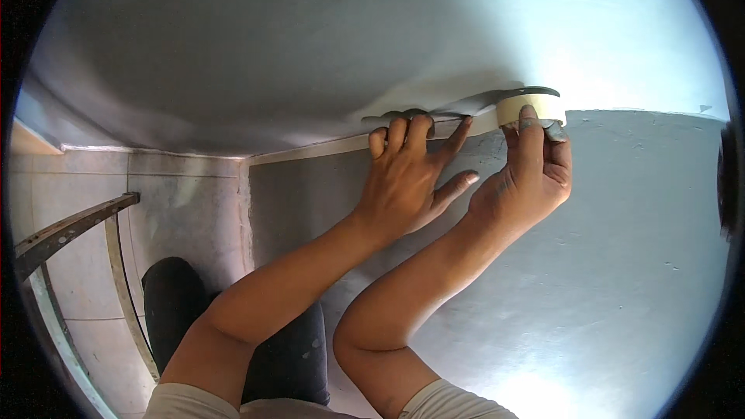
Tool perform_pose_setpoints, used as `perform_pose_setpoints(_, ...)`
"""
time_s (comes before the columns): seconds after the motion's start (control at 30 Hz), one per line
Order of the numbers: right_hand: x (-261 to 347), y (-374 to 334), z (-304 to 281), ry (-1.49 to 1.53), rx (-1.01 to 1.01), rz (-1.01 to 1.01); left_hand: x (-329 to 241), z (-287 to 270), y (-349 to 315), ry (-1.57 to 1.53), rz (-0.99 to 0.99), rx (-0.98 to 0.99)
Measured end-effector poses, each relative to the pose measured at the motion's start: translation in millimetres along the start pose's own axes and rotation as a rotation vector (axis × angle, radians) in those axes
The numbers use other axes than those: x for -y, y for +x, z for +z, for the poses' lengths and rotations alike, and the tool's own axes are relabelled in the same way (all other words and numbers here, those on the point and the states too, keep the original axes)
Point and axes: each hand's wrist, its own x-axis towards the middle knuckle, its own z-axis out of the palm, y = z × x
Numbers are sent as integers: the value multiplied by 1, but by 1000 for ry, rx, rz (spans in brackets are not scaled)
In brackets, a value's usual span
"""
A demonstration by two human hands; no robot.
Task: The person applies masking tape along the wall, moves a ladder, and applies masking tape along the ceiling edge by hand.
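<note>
Left of the right grip [530,169], which is pinching a tape roll [509,112], the spread left grip [405,174] is touching its strip [483,122]; uneven pulling would be risking wrinkles.

A tape roll [548,106] is held in the right hand [535,167]. Its strip [310,150], laid along the grey surface's [621,202] edge, is touched by the left hand [400,182]. Dark-clad legs [291,353] are seen below.
</note>
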Motion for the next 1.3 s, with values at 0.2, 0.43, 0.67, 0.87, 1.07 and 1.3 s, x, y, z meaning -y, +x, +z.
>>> perform_pose_setpoints(0.2,7,-5,8,-57,31,64,-8,3,3,-86,99,-71)
perform_pose_setpoints(0.43,13,5,6,252,-40,291,-7,-2,8,-46,93,-53)
perform_pose_setpoints(0.67,5,22,0,223,-154,98,-2,-3,12,-54,90,-19)
perform_pose_setpoints(0.87,5,48,-13,-181,-135,-349,-11,-9,14,-45,54,32)
perform_pose_setpoints(1.07,28,53,-13,-266,-134,-302,-7,-11,14,21,71,24)
perform_pose_setpoints(1.3,50,56,-20,-107,-146,51,-21,-10,12,-10,75,24)
